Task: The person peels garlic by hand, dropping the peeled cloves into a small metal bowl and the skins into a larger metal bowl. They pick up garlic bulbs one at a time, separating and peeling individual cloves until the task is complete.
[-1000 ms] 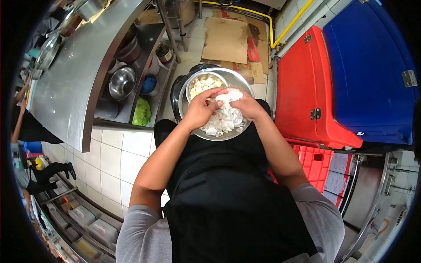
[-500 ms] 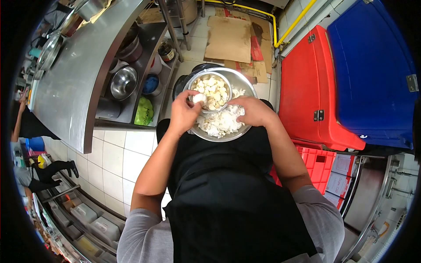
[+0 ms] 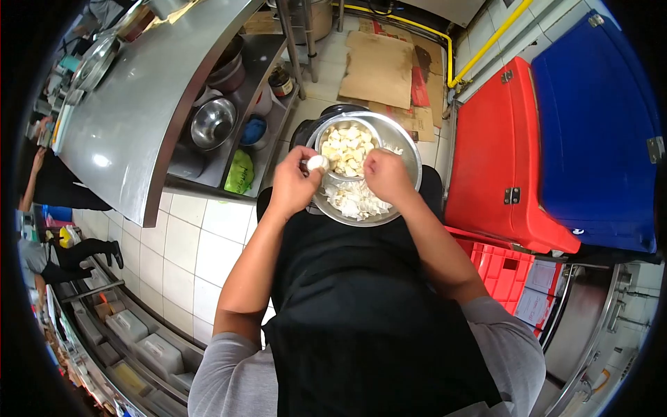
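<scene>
Pale floor tiles and a steel bench point(image 3: 125, 104) frame a kitchen corner, seen from above a person in a black apron point(image 3: 361, 313).

One white clove point(image 3: 318, 163), garlic by the look of it though the view is too small to be sure, sits pinched in the fingertips of the left hand point(image 3: 295, 184), just over the left rim of the small bowl point(image 3: 330, 128). The right hand point(image 3: 385, 174) is curled, fingers down, over the same bowl's right rim. I cannot tell whether it grips anything.

There are two steel bowls, one inside the other. The small one sits at the far side and is filled with pale peeled pieces point(image 3: 347, 147). The large bowl point(image 3: 415, 149) rests at the person's lap and has a heap of thin white skins point(image 3: 354, 201) at its near side.

To the left, the bench's lower shelf carries one empty steel bowl point(image 3: 212, 121), one green bag point(image 3: 240, 172) at the shelf's near corner, and a few other containers too small to name. To the right stand two lidded bins side by side, one red bin point(image 3: 500, 153) and one blue bin point(image 3: 597, 125), with one red crate point(image 3: 500, 260) below. Flattened cardboard point(image 3: 379, 66) lies on the floor beyond the bowls. One yellow pipe point(image 3: 486, 35) runs along the wall.
</scene>
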`<state>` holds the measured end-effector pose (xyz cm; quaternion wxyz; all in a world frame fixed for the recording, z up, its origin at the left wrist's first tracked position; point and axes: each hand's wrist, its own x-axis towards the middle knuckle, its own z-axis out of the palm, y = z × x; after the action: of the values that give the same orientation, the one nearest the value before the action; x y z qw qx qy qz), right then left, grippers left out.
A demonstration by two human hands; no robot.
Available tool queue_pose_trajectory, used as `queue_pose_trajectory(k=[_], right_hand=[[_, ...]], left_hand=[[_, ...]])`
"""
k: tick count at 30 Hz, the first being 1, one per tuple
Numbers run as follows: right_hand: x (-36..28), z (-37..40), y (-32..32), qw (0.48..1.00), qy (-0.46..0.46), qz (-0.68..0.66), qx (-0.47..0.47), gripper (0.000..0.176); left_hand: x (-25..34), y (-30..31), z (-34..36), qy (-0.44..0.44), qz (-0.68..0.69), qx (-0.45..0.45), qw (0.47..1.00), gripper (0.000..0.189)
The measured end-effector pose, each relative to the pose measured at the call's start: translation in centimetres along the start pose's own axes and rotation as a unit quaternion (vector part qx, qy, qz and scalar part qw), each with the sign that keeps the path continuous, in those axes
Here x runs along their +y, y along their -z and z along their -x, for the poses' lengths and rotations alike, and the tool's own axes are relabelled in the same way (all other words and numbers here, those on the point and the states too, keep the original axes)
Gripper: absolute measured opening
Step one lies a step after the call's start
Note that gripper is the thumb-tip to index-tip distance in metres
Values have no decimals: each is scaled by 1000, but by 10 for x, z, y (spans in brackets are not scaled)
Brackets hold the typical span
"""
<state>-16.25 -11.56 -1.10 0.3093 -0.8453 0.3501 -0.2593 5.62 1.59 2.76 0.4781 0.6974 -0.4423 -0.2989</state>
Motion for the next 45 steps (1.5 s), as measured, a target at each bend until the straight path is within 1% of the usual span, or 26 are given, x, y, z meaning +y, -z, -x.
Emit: queue_pose_trajectory(k=[1,2,3,5,6,8,10,14,16,19,20,21,22,25,27,28,30,32,34,36,38,39,41,42,44,45], right_hand=[[6,7,12,1000,3,1,-2,4],[12,16,25,993,-24,60,-94,7],[6,19,35,974,-51,118,-185,10],[-8,12,41,985,-32,72,-153,14],[-17,5,42,992,-12,24,-120,18],[-20,-15,27,991,1,23,-129,21],[-13,-36,2,987,49,-14,-152,21],[1,-66,-28,988,61,36,-139,24],[-3,-74,-30,989,31,69,-129,29],[-9,-70,-38,987,34,106,-120,30],[-10,-67,-40,986,36,110,-117,28],[-16,-66,-35,973,17,145,-180,28],[-21,-63,-33,973,25,142,-180,28],[-33,-56,-26,987,18,114,-115,29],[-42,-49,-25,996,28,-77,-40,30],[-49,-44,-22,995,33,-82,-42,30],[-60,-35,-16,971,-38,-211,-110,32],[-58,-30,-18,951,-77,-279,-107,33],[-63,-28,-12,868,-163,-452,-128,29],[-47,-25,-21,868,-186,-441,-134,30],[-29,-16,-35,957,-57,-277,-57,35],[-35,-12,-32,958,-63,-275,-56,35],[-60,-11,-25,992,38,-113,48,39],[-60,-10,-22,994,39,-91,51,43],[-55,-12,-13,981,27,-190,-11,37],[-49,-13,-9,983,17,-183,-4,37]], left_hand=[[1,5,2,11,-12,-53,998,26],[5,8,2,13,-11,-50,999,26],[11,8,2,-12,-73,-105,992,28],[13,4,-3,-49,-140,-190,971,33],[9,-1,-6,-50,-138,-190,971,33],[-1,-11,-11,-104,-218,-190,952,31],[3,-14,-11,-101,-224,-184,952,30],[6,-6,-4,-106,-225,-143,958,31],[4,0,1,-111,-220,-117,962,31],[-2,8,1,-29,-94,-74,992,32],[-7,7,1,-29,-97,-65,993,32],[-5,7,1,6,-52,-39,998,31],[-4,7,-1,39,-6,-13,999,31],[-28,-6,-13,119,212,-22,970,27],[-23,-8,-14,155,311,-16,938,25],[-22,-8,-16,160,329,-28,930,24],[-15,-10,-15,171,382,-33,908,22],[-19,-13,-15,151,395,-57,905,26],[-10,-15,-9,151,430,-109,883,34],[-13,-19,-11,139,417,-116,891,36],[-2,-20,-10,230,434,-89,867,37],[-3,-24,-8,234,435,-93,864,37],[-5,-36,-6,189,427,-95,879,38],[-11,-38,-6,178,404,-101,891,34],[-29,-37,-10,166,443,-112,874,35],[-30,-31,-10,166,473,-129,856,36]])
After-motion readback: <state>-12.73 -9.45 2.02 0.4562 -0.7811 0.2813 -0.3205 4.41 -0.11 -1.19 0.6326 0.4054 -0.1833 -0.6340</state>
